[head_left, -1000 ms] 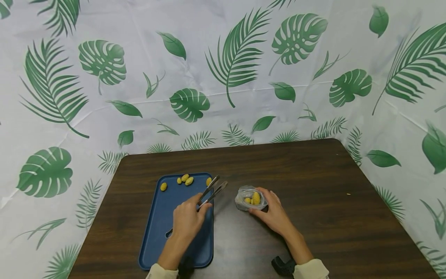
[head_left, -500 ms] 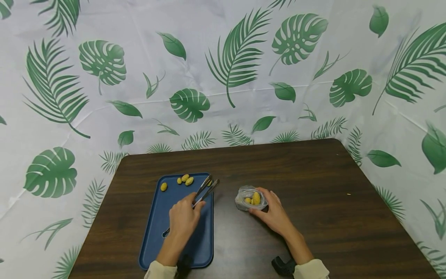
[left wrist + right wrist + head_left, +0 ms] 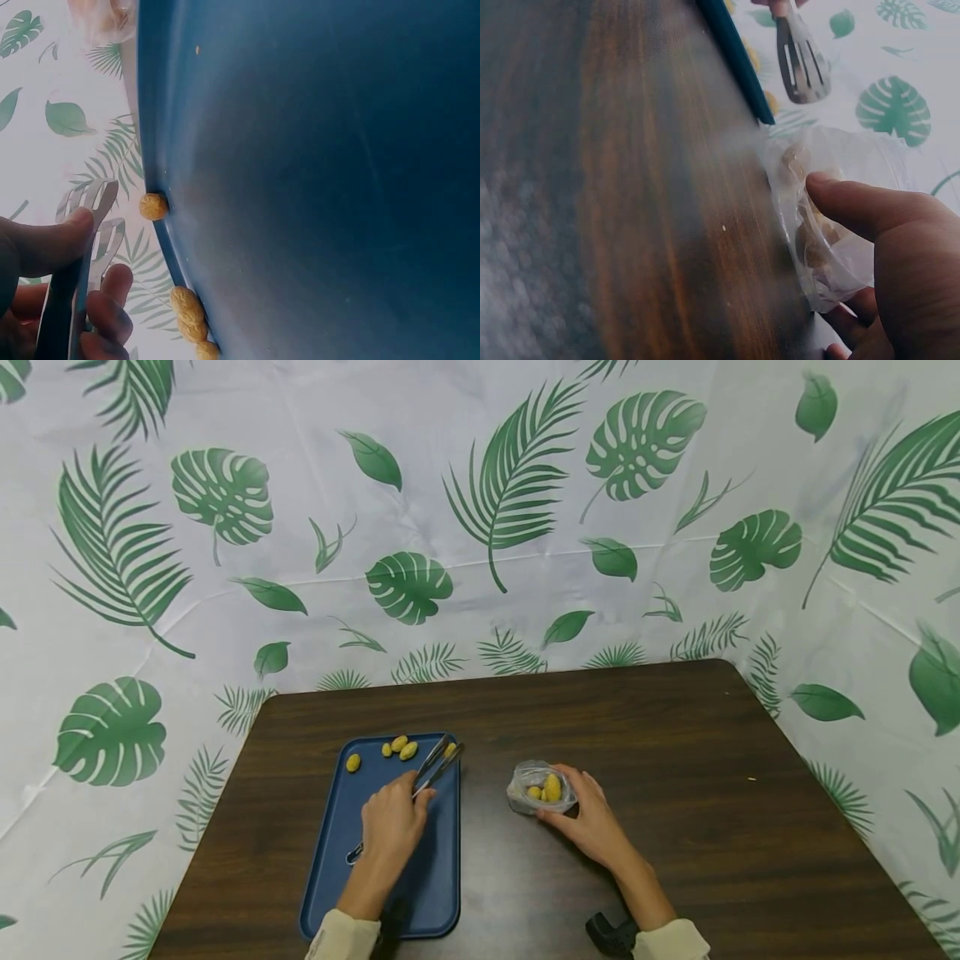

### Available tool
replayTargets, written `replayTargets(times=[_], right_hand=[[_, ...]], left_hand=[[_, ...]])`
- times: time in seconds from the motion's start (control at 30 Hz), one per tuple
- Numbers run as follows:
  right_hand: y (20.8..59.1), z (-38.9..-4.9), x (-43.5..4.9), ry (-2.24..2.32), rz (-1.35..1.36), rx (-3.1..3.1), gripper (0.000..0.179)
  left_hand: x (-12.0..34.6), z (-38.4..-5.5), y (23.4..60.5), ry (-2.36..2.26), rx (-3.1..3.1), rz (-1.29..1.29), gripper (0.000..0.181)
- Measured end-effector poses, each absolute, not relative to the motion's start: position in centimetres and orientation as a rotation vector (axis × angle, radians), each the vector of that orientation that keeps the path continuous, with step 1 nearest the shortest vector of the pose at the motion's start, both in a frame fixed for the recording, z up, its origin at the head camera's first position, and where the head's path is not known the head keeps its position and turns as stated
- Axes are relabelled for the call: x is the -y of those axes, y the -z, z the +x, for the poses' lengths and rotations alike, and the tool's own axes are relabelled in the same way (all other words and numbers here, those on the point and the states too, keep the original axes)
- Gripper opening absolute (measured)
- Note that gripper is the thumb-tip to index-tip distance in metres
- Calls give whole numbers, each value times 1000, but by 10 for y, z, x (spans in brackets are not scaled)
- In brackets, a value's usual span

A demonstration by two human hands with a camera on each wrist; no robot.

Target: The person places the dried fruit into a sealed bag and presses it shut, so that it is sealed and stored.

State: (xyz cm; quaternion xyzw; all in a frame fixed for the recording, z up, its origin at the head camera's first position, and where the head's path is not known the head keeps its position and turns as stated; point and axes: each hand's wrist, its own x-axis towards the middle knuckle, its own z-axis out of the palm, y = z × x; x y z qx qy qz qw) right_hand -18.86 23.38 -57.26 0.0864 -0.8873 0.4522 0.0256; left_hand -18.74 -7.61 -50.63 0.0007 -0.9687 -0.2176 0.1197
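My left hand (image 3: 392,822) grips metal tongs (image 3: 444,763) with slotted ends over the blue tray (image 3: 442,868). The tips of the tongs stand parted around a small yellow oval piece (image 3: 450,749) in the tray's far right corner. In the left wrist view a wrinkled golden piece (image 3: 154,206) lies against the rim, near the tongs (image 3: 106,196). My right hand (image 3: 596,822) holds the side of a clear plastic bag (image 3: 525,774), which stands open-mouthed on the table with several yellow pieces (image 3: 552,787) inside. Thumb and fingers wrap the bag's edge in the right wrist view.
Several other yellow pieces (image 3: 408,750) lie along the tray's far side, one (image 3: 353,762) apart at the left. A black object (image 3: 611,935) shows at my right wrist. Behind the dark wood table (image 3: 735,827) hangs a leaf-patterned cloth (image 3: 300,527).
My left hand and the tongs have moved left, from beyond the tray's right edge to over the corner piece. The right hand and the bag have stayed in place.
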Motion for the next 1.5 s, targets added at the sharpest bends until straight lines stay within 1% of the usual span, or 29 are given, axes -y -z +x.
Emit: replayTargets(times=[0.33, 0.53, 0.83, 1.27, 1.5], right_hand=[[576, -189, -235, -1392, 290, 2728, 75], [577, -190, -235, -1413, 281, 2741, 74], [576, -190, -235, -1415, 273, 2741, 73], [573, -186, -234, -1410, 225, 2784, 75], [571, -186, -234, -1435, 216, 2776, 75]], left_hand=[[76, -196, 512, 603, 2867, 50, 23], [75, -201, 512, 546, 2902, 76, 29], [76, -204, 515, 526, 2933, 66, 23], [83, -191, 514, 610, 2943, 95, 21], [88, -184, 508, 610, 2904, 122, 30]])
